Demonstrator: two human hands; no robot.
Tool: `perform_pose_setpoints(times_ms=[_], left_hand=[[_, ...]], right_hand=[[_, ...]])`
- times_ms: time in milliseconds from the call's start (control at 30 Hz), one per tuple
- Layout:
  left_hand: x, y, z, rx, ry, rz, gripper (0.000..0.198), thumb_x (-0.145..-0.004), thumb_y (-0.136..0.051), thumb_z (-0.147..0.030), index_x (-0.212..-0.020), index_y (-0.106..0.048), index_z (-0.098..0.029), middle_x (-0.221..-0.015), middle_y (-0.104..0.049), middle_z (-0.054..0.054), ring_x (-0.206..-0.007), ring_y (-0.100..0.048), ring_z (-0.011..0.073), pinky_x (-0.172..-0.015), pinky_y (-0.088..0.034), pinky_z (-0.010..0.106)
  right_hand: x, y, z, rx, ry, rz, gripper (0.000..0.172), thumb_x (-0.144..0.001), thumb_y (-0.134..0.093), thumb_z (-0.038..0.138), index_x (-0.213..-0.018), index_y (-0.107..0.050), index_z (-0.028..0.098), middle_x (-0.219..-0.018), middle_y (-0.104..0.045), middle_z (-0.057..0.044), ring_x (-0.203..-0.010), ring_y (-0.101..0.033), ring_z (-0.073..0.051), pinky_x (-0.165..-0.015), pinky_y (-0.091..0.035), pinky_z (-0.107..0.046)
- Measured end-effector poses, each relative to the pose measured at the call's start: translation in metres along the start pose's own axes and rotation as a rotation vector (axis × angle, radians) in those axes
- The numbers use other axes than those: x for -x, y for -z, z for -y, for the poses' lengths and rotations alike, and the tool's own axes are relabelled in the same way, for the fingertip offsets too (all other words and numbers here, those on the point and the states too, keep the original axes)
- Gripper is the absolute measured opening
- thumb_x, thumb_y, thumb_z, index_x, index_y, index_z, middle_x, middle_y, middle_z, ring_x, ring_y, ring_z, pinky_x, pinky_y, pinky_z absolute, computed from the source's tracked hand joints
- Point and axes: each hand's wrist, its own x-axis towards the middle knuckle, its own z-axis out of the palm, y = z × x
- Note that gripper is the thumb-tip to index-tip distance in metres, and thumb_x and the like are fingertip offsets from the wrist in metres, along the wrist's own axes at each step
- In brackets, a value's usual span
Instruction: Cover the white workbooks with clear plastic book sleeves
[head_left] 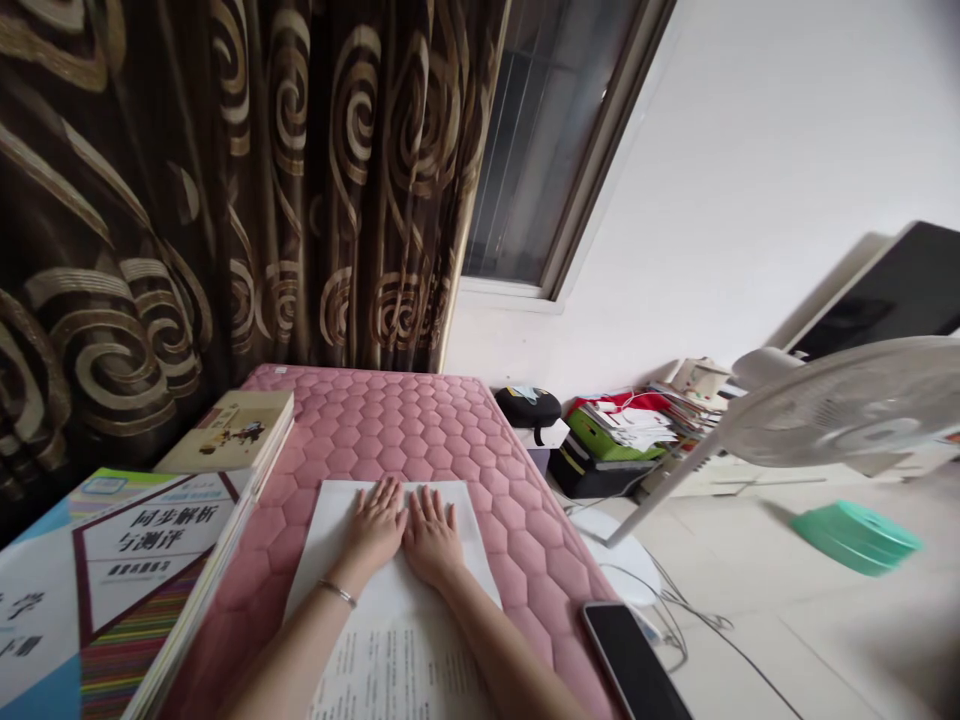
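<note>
left grip (375, 525) and right grip (433, 538) lie open and flat on a paper sheet (397, 610), holding nothing; uneven pressure could crease it on the soft mattress (390, 430).

A home bedroom is showing here: a quilted pink mattress (390, 430) is lying under the papers, brown patterned curtains (150, 200) are hanging beside a window (532, 150), and a fan (840, 405) is standing over the tiled floor (750, 610).

Paper sheet (397, 660) on quilted mat (390, 430), books (112, 590) left, phone (634, 665) right
</note>
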Motion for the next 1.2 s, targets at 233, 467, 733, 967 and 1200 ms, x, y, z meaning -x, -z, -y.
perform_pose_setpoints(times_ms=[233,467,733,967,1200], left_hand=[[0.005,-0.022,0.021,-0.047,-0.025,0.009,0.056,-0.093,-0.037,-0.022,-0.149,-0.039,-0.024,-0.154,-0.04,0.007,-0.144,-0.035,0.0229,-0.12,-0.022,0.046],[0.012,0.008,0.019,-0.063,0.09,0.016,0.054,-0.097,-0.027,-0.027,-0.15,-0.038,-0.021,-0.157,-0.034,0.008,-0.146,-0.03,0.0259,-0.118,-0.018,0.058],[0.034,0.051,0.069,-0.111,0.406,0.12,0.055,-0.096,-0.028,-0.026,-0.148,-0.039,-0.013,-0.155,-0.037,0.014,-0.146,-0.027,0.035,-0.113,-0.009,0.072],[0.003,0.044,-0.005,-0.1,0.337,0.048,0.06,-0.089,-0.029,-0.011,-0.147,-0.04,-0.005,-0.152,-0.04,0.022,-0.149,-0.021,0.0337,-0.118,0.0,0.066],[0.004,0.021,-0.016,0.102,0.04,0.129,0.058,-0.097,-0.03,-0.039,-0.151,-0.035,-0.018,-0.158,-0.033,0.009,-0.147,-0.029,0.0266,-0.119,-0.015,0.062]], right_hand=[[-0.02,0.003,0.027,-0.12,0.13,-0.003,0.06,-0.103,-0.017,0.039,-0.154,-0.025,0.01,-0.16,-0.023,-0.01,-0.15,-0.015,-0.022,-0.121,-0.013,-0.049],[-0.018,0.006,-0.034,0.071,-0.06,-0.094,0.064,-0.102,-0.019,0.045,-0.154,-0.026,0.008,-0.16,-0.019,-0.012,-0.15,-0.014,-0.024,-0.121,-0.006,-0.047],[-0.015,0.011,-0.048,0.127,-0.134,-0.07,0.065,-0.101,-0.017,0.045,-0.155,-0.022,0.008,-0.162,-0.018,-0.01,-0.15,-0.013,-0.021,-0.121,-0.005,-0.046],[-0.017,0.008,-0.047,0.148,-0.136,-0.062,0.065,-0.101,-0.018,0.044,-0.155,-0.022,0.008,-0.162,-0.015,-0.009,-0.151,-0.011,-0.022,-0.12,-0.004,-0.046],[-0.015,0.009,-0.05,0.125,-0.129,-0.074,0.064,-0.101,-0.019,0.043,-0.155,-0.021,0.007,-0.162,-0.016,-0.01,-0.151,-0.012,-0.021,-0.121,-0.005,-0.045]])
